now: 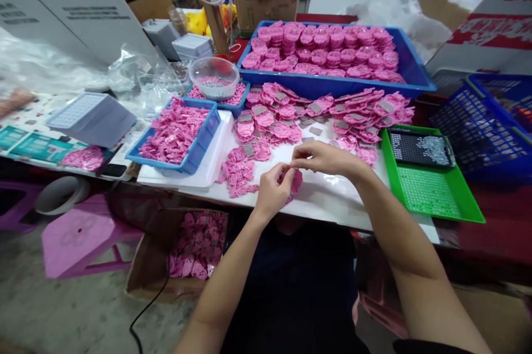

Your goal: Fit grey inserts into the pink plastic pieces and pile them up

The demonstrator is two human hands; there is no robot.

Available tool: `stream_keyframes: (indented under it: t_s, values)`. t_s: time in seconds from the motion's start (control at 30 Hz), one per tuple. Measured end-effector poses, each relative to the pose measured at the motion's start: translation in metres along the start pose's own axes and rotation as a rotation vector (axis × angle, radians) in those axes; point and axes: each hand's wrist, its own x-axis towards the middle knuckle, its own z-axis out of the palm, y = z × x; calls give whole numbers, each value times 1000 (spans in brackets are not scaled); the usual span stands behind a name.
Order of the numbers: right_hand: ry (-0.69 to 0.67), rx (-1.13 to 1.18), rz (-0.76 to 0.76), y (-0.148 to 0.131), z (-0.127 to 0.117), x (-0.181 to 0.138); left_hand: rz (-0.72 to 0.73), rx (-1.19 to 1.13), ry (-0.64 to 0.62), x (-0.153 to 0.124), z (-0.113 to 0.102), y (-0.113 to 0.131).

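Note:
My left hand [272,190] is closed on a pink plastic part [296,183] just above the table's front edge. Much of that part is hidden behind my fingers. Over it, my right hand [319,155] pinches with thumb and forefinger, close to the left fingertips; what the pinch holds is too small or hidden to make out. Beyond my hands lie heaps of similar pink parts [278,107], some with a grey square plate set in them. Loose grey square plates [315,131] are scattered on the white tabletop [332,193]. Small pink pieces [239,177] lie left of my hands.
A large blue tray [415,74] at the back holds stacked pink parts. Left stands a blue bin [195,157] of small pink pieces, with a clear bowl [214,91] behind. A green tray [469,207] sits right, and a cardboard box [145,265] of pink parts is below.

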Motion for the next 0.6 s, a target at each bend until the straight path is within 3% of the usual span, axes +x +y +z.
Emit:
stream_keyframes:
  t_s: [0.33,0.5,0.6]
  values:
    - [104,-113,-46,-3,3,1,-16,-39,16,3,-1,-1]
    - [299,-156,-223,-16,6,21,-63,-91,9,8,3,-5]
    - [129,-251,-373,-35,10,51,-92,-24,36,10,4,-7]
